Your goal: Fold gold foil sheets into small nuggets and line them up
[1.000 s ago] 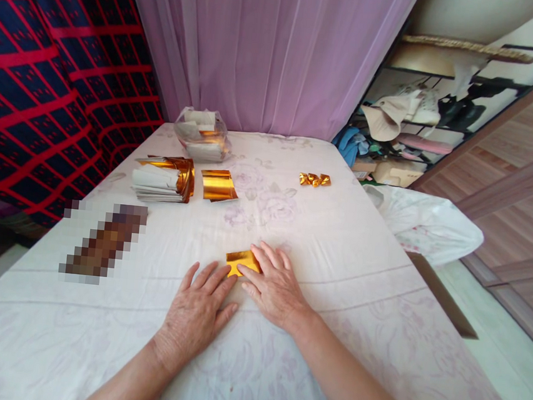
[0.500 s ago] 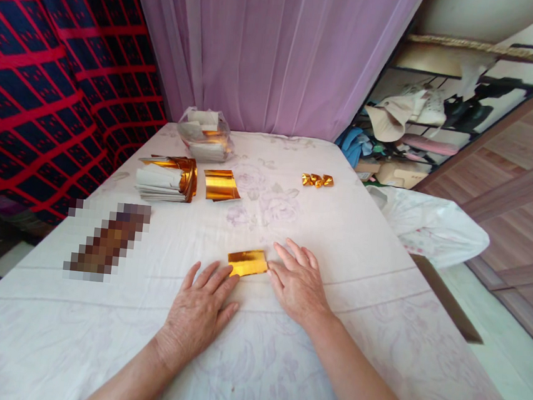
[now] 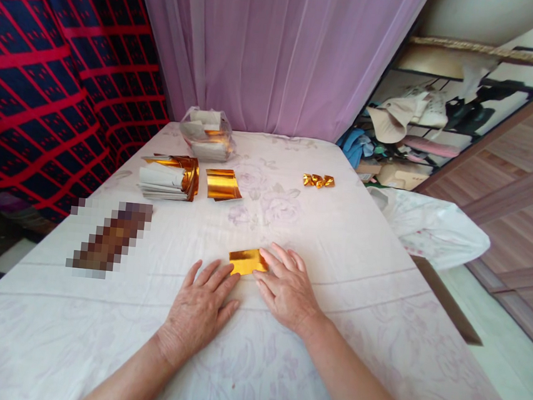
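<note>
Fingers on both hands lie loosely apart. Leftmost on the table (image 3: 92, 347) sits a pixelated object (image 3: 112, 235), then a stack of gold-and-white sheets (image 3: 167, 181), a filled clear bag (image 3: 207, 134) behind. The left hand (image 3: 199, 310), with loose foil (image 3: 223, 184) farther back, touches a gold sheet (image 3: 244, 262); the right hand (image 3: 286, 290) covers its right end. Farther right rest small gold pieces (image 3: 318, 180), then a white bag (image 3: 438, 226).

gold foil rectangle (image 3: 245, 263), shiny, darker along its far edge; lying flat on pale floral cloth (image 3: 252, 343)
</note>
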A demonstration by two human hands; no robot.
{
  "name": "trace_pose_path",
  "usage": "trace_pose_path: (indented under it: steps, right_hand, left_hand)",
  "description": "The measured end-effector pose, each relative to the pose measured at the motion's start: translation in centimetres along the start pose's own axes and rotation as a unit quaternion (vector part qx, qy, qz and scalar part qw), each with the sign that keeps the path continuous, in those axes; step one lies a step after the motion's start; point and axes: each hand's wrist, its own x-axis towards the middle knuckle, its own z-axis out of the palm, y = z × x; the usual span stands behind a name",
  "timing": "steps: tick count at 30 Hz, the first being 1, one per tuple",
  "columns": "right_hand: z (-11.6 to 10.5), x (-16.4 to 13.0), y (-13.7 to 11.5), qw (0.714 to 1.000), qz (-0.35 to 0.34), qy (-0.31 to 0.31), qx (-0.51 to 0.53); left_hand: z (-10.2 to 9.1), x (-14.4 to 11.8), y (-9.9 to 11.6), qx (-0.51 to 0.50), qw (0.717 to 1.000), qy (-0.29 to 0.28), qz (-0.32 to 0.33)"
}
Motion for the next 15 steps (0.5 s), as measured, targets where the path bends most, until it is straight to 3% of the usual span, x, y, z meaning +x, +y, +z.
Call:
trace_pose_path:
  steps: [9, 15]
  right_hand:
    - [0.0, 0.0, 2.4, 0.996, 0.047, 0.070, 0.027]
    - [1.1, 0.4, 2.0, 0.996, 0.067, 0.043, 0.048]
  left_hand:
    - [0.2, 0.0, -0.1, -0.019, 1.000, 0.010, 0.003]
    - [-0.1, 0.1, 0.0, -0.023, 1.000, 0.012, 0.001]
